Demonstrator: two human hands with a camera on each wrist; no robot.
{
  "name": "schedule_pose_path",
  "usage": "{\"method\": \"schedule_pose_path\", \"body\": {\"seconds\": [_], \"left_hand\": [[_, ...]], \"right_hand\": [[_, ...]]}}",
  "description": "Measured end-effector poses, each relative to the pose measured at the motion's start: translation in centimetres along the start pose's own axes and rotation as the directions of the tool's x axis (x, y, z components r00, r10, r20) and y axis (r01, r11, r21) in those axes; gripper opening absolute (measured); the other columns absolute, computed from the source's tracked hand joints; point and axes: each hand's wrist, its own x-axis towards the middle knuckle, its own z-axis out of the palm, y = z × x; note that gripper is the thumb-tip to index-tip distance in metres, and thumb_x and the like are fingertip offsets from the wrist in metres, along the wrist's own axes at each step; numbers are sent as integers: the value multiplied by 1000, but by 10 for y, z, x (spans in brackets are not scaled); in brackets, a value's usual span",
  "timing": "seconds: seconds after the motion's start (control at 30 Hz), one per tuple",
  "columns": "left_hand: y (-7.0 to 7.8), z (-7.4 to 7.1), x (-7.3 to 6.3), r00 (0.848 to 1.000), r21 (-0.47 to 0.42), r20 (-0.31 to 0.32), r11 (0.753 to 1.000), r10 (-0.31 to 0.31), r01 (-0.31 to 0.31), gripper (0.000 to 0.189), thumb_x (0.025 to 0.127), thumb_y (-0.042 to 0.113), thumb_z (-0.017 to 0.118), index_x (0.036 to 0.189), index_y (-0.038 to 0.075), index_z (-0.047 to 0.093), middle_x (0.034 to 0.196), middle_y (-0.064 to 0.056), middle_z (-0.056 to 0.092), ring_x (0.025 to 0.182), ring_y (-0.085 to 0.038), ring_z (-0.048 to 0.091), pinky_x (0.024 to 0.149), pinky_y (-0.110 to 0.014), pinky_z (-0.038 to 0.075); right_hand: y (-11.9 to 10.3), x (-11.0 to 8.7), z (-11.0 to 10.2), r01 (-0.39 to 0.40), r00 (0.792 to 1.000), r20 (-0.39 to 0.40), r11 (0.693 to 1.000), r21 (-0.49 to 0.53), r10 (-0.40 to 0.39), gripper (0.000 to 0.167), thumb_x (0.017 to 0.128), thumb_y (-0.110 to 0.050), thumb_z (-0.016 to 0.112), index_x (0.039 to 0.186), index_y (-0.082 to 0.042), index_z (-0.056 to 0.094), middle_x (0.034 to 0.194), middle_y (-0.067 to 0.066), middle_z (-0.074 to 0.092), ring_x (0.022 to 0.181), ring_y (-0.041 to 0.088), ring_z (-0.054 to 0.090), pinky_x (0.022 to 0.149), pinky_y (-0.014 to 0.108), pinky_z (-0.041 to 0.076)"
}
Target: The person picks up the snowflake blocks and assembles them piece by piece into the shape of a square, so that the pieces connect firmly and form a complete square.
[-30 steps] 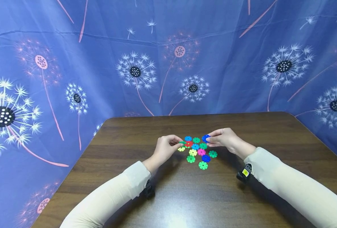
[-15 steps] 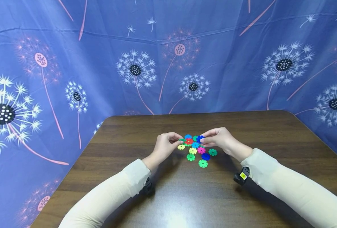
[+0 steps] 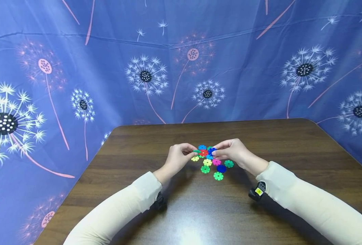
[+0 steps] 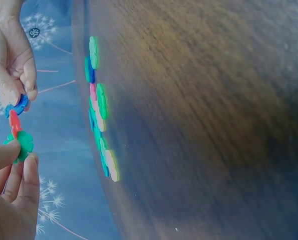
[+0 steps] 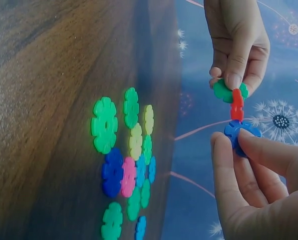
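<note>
Left grip [image 3: 176, 159]: My thumb and fingers pinch the held green disc [image 5: 222, 93] in the air, above the tabletop [image 3: 187, 204].
Held green disc: At its edge it meets the red disc [image 5: 237, 107] and seems joined there. I judge it light and stiff, like plastic; the good place to hold is the outer rim, away from the joint.
Red disc: It stands between the green one and the held blue disc [image 5: 231, 132], and I see no finger on it. It is thin, so strong twisting could perhaps bend its teeth.
Yellow disc [image 3: 207, 162]: It lies on the tabletop among other loose discs.
Held blue disc: It touches the red disc or sits in its notch; I cannot tell which. Its smooth face is probably slippery, so pressing both faces near the free rim seems right.
Pink disc [image 3: 216, 162]: It lies just beside the yellow one.
Right grip [image 3: 235, 151]: My thumb and fingers pinch the held blue disc.
</note>
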Motion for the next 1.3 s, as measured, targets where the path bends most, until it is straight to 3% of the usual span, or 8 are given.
{"method": "schedule_pose_path", "body": {"seconds": [0.43,0.83,1.13,1.3], "left_hand": [[0,1,-1,999,22,-27,1000,18,-18,6,83,13,76,87,8,75,76,-3,73,61,-2,57,56,-18,47],[5,0,0,999,40,-45,999,28,-26,5,83,11,76,84,6,74,70,-5,70,56,-2,52,52,-17,44],[3,-5,1,1000,5,-12,1000,26,-26,7,85,9,74,90,6,73,79,-6,73,62,-5,59,58,-18,49],[2,-6,2,1000,-39,22,999,12,-11,10,85,9,73,94,6,72,83,-7,74,67,-13,66,60,-19,51]], "right_hand": [[2,-1,12,63,996,-56,995,-76,-67,28,85,-7,73,107,10,68,84,7,75,82,25,74,89,46,53],[5,-2,17,94,994,-62,995,-22,-95,30,85,-4,73,108,13,65,81,5,75,75,18,74,80,39,57],[5,-1,18,131,991,-45,991,23,-130,32,85,-3,72,110,16,63,82,7,75,75,15,73,79,36,57],[5,0,18,133,990,-52,991,13,-132,31,84,-4,73,108,12,66,80,3,75,77,17,74,81,35,58]]}}
